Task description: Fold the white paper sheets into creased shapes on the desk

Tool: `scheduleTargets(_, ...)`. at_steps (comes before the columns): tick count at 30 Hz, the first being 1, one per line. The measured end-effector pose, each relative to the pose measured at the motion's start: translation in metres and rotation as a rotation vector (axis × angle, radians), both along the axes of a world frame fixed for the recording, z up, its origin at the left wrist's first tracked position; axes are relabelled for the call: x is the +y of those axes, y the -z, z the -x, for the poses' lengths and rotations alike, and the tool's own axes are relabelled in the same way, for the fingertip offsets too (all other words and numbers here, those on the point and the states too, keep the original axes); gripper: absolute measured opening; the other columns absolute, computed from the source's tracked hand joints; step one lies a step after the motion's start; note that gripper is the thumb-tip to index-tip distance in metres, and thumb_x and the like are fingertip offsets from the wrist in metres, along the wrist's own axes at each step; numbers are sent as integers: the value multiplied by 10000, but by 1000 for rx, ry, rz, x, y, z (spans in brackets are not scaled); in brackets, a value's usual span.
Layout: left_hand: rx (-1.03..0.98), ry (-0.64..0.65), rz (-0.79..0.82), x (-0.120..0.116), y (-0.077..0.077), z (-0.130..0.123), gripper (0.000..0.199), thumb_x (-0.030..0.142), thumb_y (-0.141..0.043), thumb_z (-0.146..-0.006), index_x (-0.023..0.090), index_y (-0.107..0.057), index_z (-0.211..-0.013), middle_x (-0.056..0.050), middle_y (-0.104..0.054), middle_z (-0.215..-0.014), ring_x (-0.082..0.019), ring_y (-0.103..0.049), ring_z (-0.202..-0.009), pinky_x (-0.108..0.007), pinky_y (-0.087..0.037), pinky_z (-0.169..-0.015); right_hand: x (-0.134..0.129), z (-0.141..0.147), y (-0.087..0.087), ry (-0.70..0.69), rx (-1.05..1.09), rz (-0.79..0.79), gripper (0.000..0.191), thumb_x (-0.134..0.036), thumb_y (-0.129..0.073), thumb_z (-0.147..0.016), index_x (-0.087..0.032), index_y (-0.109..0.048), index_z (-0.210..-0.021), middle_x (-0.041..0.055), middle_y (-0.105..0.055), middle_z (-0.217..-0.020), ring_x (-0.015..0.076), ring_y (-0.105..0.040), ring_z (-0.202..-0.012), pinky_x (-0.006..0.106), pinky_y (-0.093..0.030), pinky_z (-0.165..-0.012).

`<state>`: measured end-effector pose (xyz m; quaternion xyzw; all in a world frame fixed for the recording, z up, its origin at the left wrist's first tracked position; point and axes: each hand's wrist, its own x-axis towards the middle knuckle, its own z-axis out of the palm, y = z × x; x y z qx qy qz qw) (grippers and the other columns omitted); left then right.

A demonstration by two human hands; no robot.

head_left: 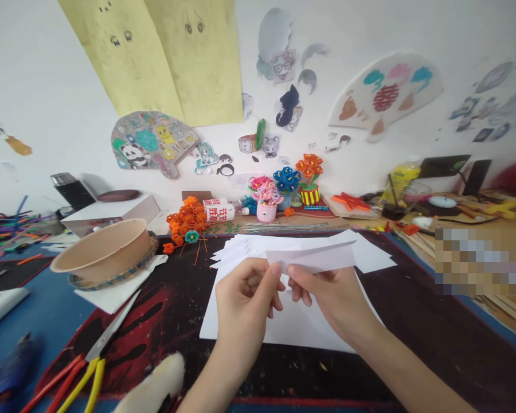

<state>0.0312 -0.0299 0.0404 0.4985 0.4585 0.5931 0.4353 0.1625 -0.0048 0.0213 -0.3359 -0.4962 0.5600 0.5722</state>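
Note:
Between both hands is a folded strip of white paper (318, 257), raised a little over a pile of white sheets (241, 321). My left hand (247, 298) pinches the strip's left end between thumb and curled fingers. Close beside it, my right hand (322, 292) grips the lower edge with thumb and fingertips, and the rest of the strip stretches out to the right above that hand. The fold runs lengthwise along the strip. More loose white sheets (372, 252) fan out behind the hands on the dark mat (421, 332).
Scissors (107, 332) with red and yellow handles lie open at the left. Nearby are a beige round basin (103, 246), a blue glue gun (15, 367) and orange pipe-cleaner flowers (189, 223). Potted craft flowers (266, 201) and a bottle (219, 211) line the wall.

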Motion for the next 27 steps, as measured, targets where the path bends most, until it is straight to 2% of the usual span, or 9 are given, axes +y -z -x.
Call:
scheduleTargets(14, -36, 45, 1, 1, 1, 1, 237, 341, -687, -806, 154, -620, -677, 20, -581, -563, -65, -487, -421, -160, -353, -379, -2, 0, 0, 47, -45, -11, 179, -337, -744, -754, -187, -673, -685, -2, -629, -579, 118, -566, -454, 224, -415, -379)
scheduleTargets(21, -39, 111, 48, 6, -1, 3, 242, 332, -774, -692, 178, -589, -723, 30, -586, -595, -92, -525, -465, -183, -400, -407, -4, -1, -2, 114, -76, -51, 210, -351, -741, -758, -191, -664, -645, 1, -624, -559, 127, -561, -457, 234, -424, -382)
scheduleTargets(27, -29, 89, 54, 7, 0, 4, 250, 358, -722, -751, 162, -597, -658, 18, -597, -584, -74, -494, -454, -178, -385, -425, -4, 0, -2, 122, -98, -97, 180, -334, -738, -767, -194, -669, -678, -4, -623, -576, 114, -553, -453, 218, -413, -373)
